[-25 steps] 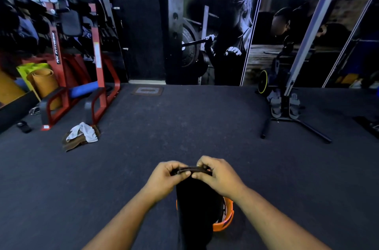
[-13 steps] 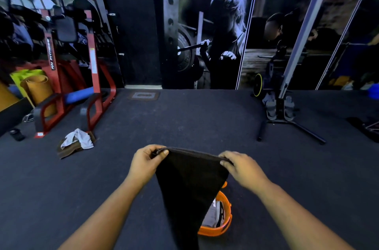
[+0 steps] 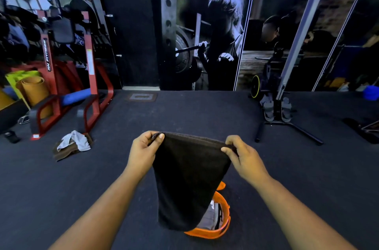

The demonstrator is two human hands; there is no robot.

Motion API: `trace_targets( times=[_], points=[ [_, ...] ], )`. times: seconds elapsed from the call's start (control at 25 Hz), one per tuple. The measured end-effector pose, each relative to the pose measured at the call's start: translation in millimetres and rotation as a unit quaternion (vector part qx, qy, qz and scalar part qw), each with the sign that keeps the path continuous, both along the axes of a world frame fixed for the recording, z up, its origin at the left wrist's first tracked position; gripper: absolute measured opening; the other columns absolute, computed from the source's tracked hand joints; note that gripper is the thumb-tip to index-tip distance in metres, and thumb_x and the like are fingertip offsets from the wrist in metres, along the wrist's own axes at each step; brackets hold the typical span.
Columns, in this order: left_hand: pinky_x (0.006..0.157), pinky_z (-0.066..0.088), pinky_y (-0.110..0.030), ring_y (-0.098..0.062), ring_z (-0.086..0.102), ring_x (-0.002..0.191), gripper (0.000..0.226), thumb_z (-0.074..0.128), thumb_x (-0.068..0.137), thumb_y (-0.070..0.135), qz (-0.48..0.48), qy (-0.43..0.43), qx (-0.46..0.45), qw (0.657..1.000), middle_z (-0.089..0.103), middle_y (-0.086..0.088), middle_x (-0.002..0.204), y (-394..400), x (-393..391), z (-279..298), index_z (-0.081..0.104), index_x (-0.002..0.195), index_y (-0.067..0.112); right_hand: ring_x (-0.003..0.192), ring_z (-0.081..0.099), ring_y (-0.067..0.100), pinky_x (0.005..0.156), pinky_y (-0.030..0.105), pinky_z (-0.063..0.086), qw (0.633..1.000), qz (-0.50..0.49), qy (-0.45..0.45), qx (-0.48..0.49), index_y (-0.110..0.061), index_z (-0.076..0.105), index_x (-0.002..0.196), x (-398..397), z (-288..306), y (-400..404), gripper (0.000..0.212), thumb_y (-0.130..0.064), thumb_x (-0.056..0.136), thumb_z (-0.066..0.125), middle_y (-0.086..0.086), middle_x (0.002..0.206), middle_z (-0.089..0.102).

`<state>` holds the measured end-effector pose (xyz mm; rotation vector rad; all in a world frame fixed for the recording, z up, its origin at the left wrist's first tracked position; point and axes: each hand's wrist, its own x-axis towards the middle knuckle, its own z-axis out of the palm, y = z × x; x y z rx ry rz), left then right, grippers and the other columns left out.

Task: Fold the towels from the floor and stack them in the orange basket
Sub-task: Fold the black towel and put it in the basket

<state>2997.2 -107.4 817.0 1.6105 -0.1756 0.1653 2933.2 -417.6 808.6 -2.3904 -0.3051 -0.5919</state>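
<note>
A dark towel (image 3: 188, 178) hangs in the air in front of me, folded over at its top edge. My left hand (image 3: 143, 151) pinches its top left corner and my right hand (image 3: 244, 157) pinches its top right corner. Below it on the floor stands the orange basket (image 3: 221, 227), mostly hidden by the hanging towel; a light folded towel (image 3: 209, 217) shows inside. To the left on the floor lies a small heap with a white towel (image 3: 74, 141) on a brown towel (image 3: 61, 152).
A red metal gym frame (image 3: 90, 90) with rolled mats stands at the left back. A black stand with long feet (image 3: 287, 124) is at the right back. Dark floor stretches all around; a wall with a poster closes the back.
My hands, together at the towel's top a second ago, have moved apart. The towel's top edge now spans wide between them and the towel hangs shorter.
</note>
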Motion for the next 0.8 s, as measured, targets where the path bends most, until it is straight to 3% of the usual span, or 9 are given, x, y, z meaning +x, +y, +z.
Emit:
trace_targets(
  times=[0.16,0.36,0.48,0.64,0.8],
  points=[
    [0.085,0.058,-0.044,-0.022,0.072,0.089,0.01,0.066,0.1,0.02,0.007,-0.008,-0.002,1.0,0.077,-0.009,0.094,3.9,6.5,7.1,0.075,0.096,0.017,0.074,0.061,0.01,0.064,0.037,0.054,0.994,0.073,-0.04,-0.069,-0.033,0.055,0.122,0.6,4.2,-2.9,0.019,-0.026,0.104,0.055,-0.016,0.106,0.056],
    [0.083,0.059,-0.037,-0.019,0.073,0.089,0.01,0.065,0.1,0.018,0.016,-0.017,0.018,1.0,0.078,-0.008,0.095,5.2,11.5,14.0,0.074,0.099,0.012,0.063,0.056,0.007,0.054,0.027,0.05,0.979,0.069,-0.073,-0.176,-0.037,0.05,0.141,4.8,5.5,-7.7,0.042,-0.019,0.104,0.059,-0.014,0.111,0.059],
    [0.081,0.059,-0.034,-0.017,0.073,0.088,0.009,0.066,0.1,0.018,0.013,-0.016,0.03,0.999,0.078,-0.006,0.093,2.9,12.2,16.6,0.074,0.099,0.014,0.066,0.054,0.004,0.058,0.027,0.049,0.98,0.045,-0.03,-0.193,-0.042,0.046,0.142,7.8,6.7,-9.7,0.04,-0.027,0.105,0.054,-0.016,0.112,0.059],
    [0.081,0.06,-0.034,-0.018,0.074,0.089,0.008,0.067,0.099,0.018,0.013,-0.014,0.048,0.999,0.078,-0.004,0.092,0.7,14.9,16.2,0.074,0.098,0.017,0.095,0.064,0.009,0.078,0.035,0.053,0.982,0.031,0.054,-0.178,-0.038,0.05,0.133,10.9,8.7,-11.0,0.028,-0.041,0.106,0.049,-0.017,0.128,0.06],
    [0.082,0.06,-0.036,-0.018,0.075,0.09,0.007,0.069,0.098,0.021,0.022,-0.007,0.064,0.998,0.078,-0.001,0.092,5.0,19.4,13.6,0.076,0.097,0.021,0.087,0.058,0.011,0.071,0.036,0.048,0.977,0.016,0.089,-0.194,-0.033,0.054,0.111,14.1,8.4,-16.4,0.014,-0.045,0.104,0.05,-0.014,0.109,0.054]
  ],
)
